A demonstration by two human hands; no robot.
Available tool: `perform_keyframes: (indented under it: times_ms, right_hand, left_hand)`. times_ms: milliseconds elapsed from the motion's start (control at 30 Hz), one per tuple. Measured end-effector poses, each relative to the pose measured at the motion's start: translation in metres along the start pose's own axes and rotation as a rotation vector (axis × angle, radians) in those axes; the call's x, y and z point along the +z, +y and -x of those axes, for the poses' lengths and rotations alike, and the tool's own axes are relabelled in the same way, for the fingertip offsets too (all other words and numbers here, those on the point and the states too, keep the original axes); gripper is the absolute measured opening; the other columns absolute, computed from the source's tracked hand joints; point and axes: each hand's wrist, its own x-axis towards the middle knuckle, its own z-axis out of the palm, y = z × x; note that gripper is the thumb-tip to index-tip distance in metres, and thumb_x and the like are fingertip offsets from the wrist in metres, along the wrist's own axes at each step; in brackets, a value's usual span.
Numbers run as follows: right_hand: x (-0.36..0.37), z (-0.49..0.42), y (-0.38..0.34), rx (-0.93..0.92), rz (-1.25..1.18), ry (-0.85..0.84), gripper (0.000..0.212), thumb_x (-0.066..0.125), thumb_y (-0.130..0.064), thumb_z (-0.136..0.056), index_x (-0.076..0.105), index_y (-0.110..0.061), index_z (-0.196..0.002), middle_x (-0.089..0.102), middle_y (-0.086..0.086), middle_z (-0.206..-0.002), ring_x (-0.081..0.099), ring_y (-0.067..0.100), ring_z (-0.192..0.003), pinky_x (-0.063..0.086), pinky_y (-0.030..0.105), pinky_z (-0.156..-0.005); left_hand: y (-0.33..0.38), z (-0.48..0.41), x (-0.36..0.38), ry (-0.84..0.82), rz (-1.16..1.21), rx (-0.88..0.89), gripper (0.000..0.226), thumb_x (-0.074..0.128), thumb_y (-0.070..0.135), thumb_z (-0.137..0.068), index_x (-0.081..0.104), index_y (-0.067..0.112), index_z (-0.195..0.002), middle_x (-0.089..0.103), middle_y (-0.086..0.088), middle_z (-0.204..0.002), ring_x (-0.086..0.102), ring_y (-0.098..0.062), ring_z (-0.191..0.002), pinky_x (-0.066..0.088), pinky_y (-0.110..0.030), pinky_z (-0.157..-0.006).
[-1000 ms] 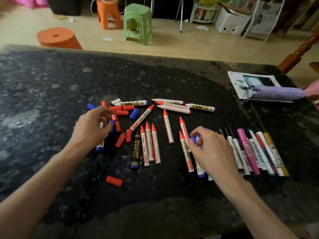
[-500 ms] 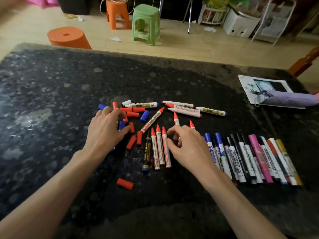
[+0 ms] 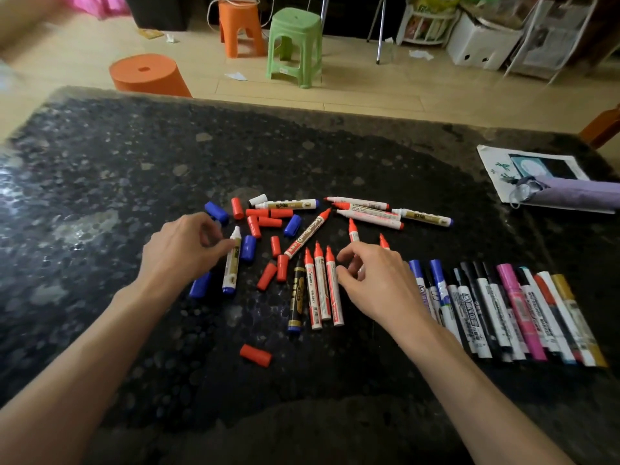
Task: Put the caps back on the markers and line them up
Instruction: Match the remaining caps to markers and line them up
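Note:
Uncapped red markers [image 3: 322,286] lie side by side at the table's middle, next to a black-and-gold marker [image 3: 296,297]. Loose red caps [image 3: 268,222] and blue caps [image 3: 292,225] are scattered behind them, and one red cap [image 3: 255,355] lies nearer me. A row of capped markers [image 3: 503,310] is lined up at the right. My left hand [image 3: 181,253] has curled fingers, and one fingertip touches a white-and-gold marker [image 3: 231,266]. My right hand [image 3: 379,283] hovers over two uncapped red markers [image 3: 352,231], thumb and forefinger apart. Their barrels are hidden beneath it.
More uncapped markers [image 3: 369,213] lie crosswise behind the pile on the dark speckled table [image 3: 100,182]. A printed sheet [image 3: 496,169] and a folded purple umbrella [image 3: 577,193] sit at the far right. Orange and green stools [image 3: 295,45] stand on the floor beyond.
My right hand left the capped row and moved left over the uncapped red markers. My left hand drew back, uncovering the white-and-gold marker it had hidden.

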Motion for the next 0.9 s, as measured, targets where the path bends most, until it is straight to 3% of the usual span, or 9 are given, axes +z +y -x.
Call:
perform_keyframes:
  times_ms: [100, 200, 400, 500, 633, 733, 833, 900]
  right_hand:
    - [0.006, -0.001, -0.006, -0.037, 0.001, 0.012, 0.016, 0.065, -0.038, -0.100, 0.067, -0.034, -0.115, 0.064, -0.013, -0.096, 0.062, 0.005, -0.088, 0.056, 0.030, -0.078]
    - [0.013, -0.002, -0.014, -0.089, -0.026, 0.026, 0.017, 0.064, -0.038, -0.099, 0.068, -0.034, -0.115, 0.064, -0.013, -0.097, 0.062, 0.006, -0.088, 0.058, 0.034, -0.079]
    - [0.041, -0.015, -0.045, -0.278, -0.142, 0.069, 0.027, 0.068, -0.037, -0.096, 0.066, -0.031, -0.122, 0.058, -0.013, -0.109, 0.052, 0.008, -0.108, 0.046, 0.027, -0.089]
    - [0.065, -0.028, -0.065, -0.352, -0.073, 0.123, 0.038, 0.071, -0.043, -0.092, 0.066, -0.027, -0.127, 0.060, -0.005, -0.113, 0.050, 0.016, -0.112, 0.045, 0.033, -0.095]
    - [0.090, -0.039, -0.089, -0.388, 0.108, 0.264, 0.044, 0.077, -0.053, -0.084, 0.071, -0.021, -0.115, 0.069, 0.000, -0.102, 0.054, 0.024, -0.103, 0.044, 0.037, -0.090]
    - [0.096, -0.039, -0.100, -0.383, 0.155, 0.331, 0.037, 0.080, -0.043, -0.083, 0.069, -0.017, -0.107, 0.071, 0.002, -0.092, 0.058, 0.026, -0.097, 0.046, 0.039, -0.087]
    - [0.085, -0.037, -0.101, -0.318, 0.059, 0.321, 0.020, 0.077, -0.028, -0.085, 0.068, -0.020, -0.101, 0.071, 0.000, -0.093, 0.059, 0.025, -0.094, 0.044, 0.036, -0.085]
    - [0.069, -0.036, -0.087, -0.195, -0.155, 0.307, 0.020, 0.075, -0.024, -0.084, 0.069, -0.023, -0.103, 0.070, -0.003, -0.096, 0.062, 0.019, -0.091, 0.050, 0.035, -0.083]
  left_hand:
    - [0.004, 0.008, 0.002, -0.033, -0.103, -0.002, 0.038, 0.068, 0.069, -0.082, 0.068, 0.031, -0.083, 0.064, 0.010, -0.085, 0.056, -0.018, -0.083, 0.042, -0.033, -0.067]
    - [0.008, 0.013, 0.004, -0.055, -0.115, 0.008, 0.040, 0.067, 0.069, -0.083, 0.071, 0.031, -0.075, 0.067, 0.011, -0.082, 0.056, -0.013, -0.080, 0.039, -0.030, -0.061]
    - [0.005, 0.008, -0.007, -0.113, 0.260, -0.042, 0.025, 0.074, 0.053, -0.086, 0.074, 0.029, -0.078, 0.066, 0.017, -0.074, 0.060, 0.000, -0.073, 0.046, -0.030, -0.069]
    - [0.000, 0.010, -0.016, -0.061, 0.406, -0.028, 0.020, 0.075, 0.048, -0.087, 0.075, 0.029, -0.080, 0.073, 0.012, -0.074, 0.068, -0.002, -0.073, 0.052, -0.027, -0.066]
    - [-0.009, 0.008, -0.020, -0.082, 0.507, 0.022, 0.016, 0.070, 0.042, -0.093, 0.074, 0.026, -0.090, 0.077, 0.008, -0.078, 0.074, -0.006, -0.075, 0.055, -0.026, -0.070]
    - [-0.008, 0.010, -0.017, -0.113, 0.540, 0.100, 0.015, 0.069, 0.043, -0.093, 0.071, 0.028, -0.089, 0.076, 0.008, -0.080, 0.073, -0.007, -0.076, 0.058, -0.030, -0.075]
    - [-0.007, 0.011, -0.016, -0.119, 0.577, 0.184, 0.014, 0.068, 0.038, -0.095, 0.071, 0.025, -0.091, 0.075, 0.004, -0.082, 0.071, -0.015, -0.077, 0.058, -0.041, -0.076]
    - [-0.009, 0.011, -0.016, -0.114, 0.543, 0.257, 0.010, 0.067, 0.035, -0.097, 0.074, 0.028, -0.097, 0.074, 0.000, -0.083, 0.069, -0.024, -0.078, 0.055, -0.047, -0.078]
